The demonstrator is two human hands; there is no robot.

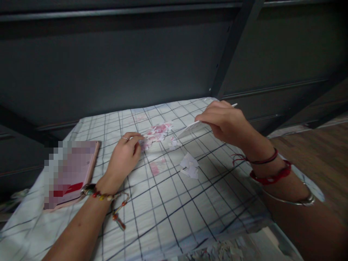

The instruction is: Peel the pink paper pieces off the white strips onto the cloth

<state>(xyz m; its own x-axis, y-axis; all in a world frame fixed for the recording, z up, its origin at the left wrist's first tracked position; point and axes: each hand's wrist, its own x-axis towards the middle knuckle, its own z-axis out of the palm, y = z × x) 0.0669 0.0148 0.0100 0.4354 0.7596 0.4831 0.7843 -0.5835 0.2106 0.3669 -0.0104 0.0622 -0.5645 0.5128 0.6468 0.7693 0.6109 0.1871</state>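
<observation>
My right hand [225,121] is closed on a thin, flat white card [190,127]. The card slants down toward the cloth, and a white end sticks out behind my knuckles; whether it is paper or plastic I cannot tell. My left hand [126,152], fingers bent together, rests at the left edge of a heap of torn pink and white paper scraps [160,131]. What its fingertips pinch, if anything, is hidden. A few white scraps [174,143] lie beside the heap. Closer to me are a pink scrap [154,168] and a small cluster of white scraps [189,166].
A checked cloth [163,217] covers the table. Left of my left arm lies a phone in a pink case [92,163]. At the near edge sits a container of shredded paper [223,252]. A dark panel [122,61] rises behind the table; wooden flooring [320,156] shows at right.
</observation>
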